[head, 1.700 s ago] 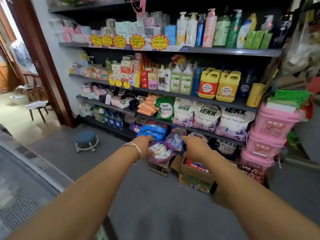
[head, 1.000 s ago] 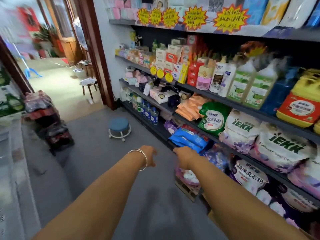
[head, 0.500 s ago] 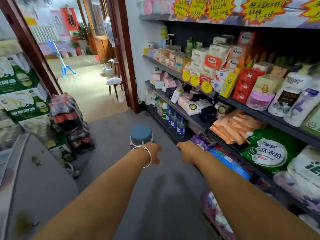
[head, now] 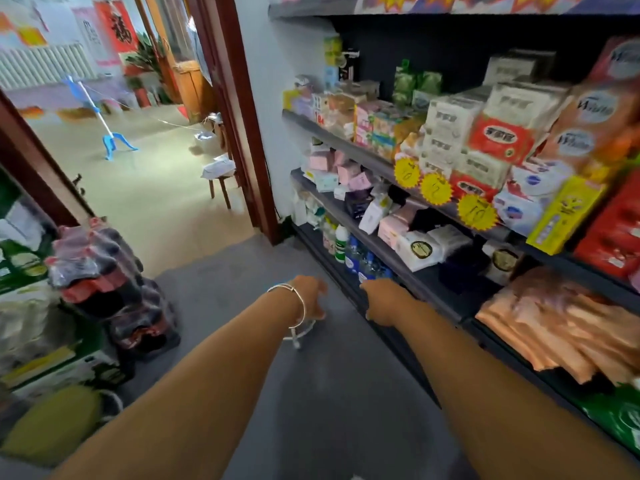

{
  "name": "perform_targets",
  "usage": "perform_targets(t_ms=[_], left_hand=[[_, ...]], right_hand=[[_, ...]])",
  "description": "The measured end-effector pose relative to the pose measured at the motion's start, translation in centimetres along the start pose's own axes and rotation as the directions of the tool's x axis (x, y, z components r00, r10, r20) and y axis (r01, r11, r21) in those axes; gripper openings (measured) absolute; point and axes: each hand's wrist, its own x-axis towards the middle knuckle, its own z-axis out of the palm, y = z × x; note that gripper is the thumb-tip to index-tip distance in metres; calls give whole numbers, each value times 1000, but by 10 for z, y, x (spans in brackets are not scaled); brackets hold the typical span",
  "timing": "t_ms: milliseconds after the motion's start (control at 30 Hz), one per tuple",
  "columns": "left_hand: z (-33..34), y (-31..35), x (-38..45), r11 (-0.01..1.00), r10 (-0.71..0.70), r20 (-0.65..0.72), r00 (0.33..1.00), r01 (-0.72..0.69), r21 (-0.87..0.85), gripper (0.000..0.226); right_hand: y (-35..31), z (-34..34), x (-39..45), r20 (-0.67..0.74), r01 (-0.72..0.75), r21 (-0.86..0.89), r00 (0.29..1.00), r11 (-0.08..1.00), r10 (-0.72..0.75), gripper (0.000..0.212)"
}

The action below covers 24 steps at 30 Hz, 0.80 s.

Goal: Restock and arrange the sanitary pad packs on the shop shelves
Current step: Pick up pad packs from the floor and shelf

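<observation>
Head view: left hand [head: 310,296] and right hand [head: 382,301], grip loose, empty, beside shelf edge [head: 398,261].

Dark shelves [head: 391,249] run along right of frame. Middle shelf: pink and white small packs [head: 346,171]; lower right shelf: orange packs [head: 561,327]. Grey floor [head: 329,393] at centre bottom.
</observation>
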Motion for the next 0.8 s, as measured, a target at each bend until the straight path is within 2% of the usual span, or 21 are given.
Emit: perform_targets(t_ms=[133,300,400,467,500,567,667,800], left_hand=[[-34,-24,78,999,-7,-7,1000,7,-39,59],[-70,-52,152,1000,16,34,999,-15,-14,56],[-86,-71,208,1000,17,50,999,-16,-7,57],[-100,-83,246,999,39,56,998,-40,5,58],[-108,-89,265,998,65,54,996,-66,20,57],[-128,-101,301,992,116,52,992,-119,51,57],[-156,-123,358,986,157,46,987,-159,41,53],[-177,-134,427,976,206,95,974,-211,46,50]], right_hand=[[5,-41,85,-15,17,4,1000,1000,-16,32],[1,-67,173,-2,33,25,999,999,-33,36],[4,-82,230,0,14,42,1000,999,-14,8],[4,-93,267,23,-30,57,999,998,28,10],[4,-100,284,37,-45,74,998,996,43,4],[3,-112,323,23,-86,131,996,988,83,31],[3,-130,371,-21,-118,141,992,983,122,19],[11,-141,421,-28,-183,179,981,967,191,30]])
